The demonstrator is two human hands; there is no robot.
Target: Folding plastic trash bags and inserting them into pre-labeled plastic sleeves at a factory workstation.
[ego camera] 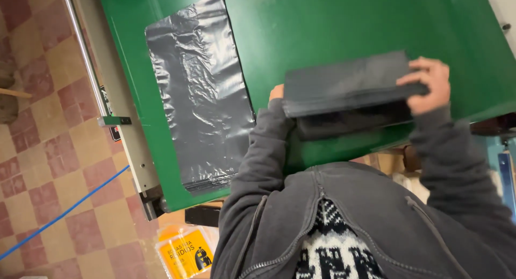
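A flat stack of grey plastic bags (201, 93) is laid on the green table (333, 21). A folded bag bundle (349, 88) is gripped above the table edge by left hand (276, 92), mostly hidden, and right hand (428, 84).

Bare green table (333, 21) lies open at twelve o'clock of the folded dark stack (349, 85). At nine o'clock, the flat pile of grey bags (201, 91) blocks sideways passage.

Layout of items on the table (333, 21).
A flat stack of bags (201, 91) lies on the table; right of it, a folded bundle of bags (344, 88) is held between both hands, left hand (276, 92) and right hand (430, 83).
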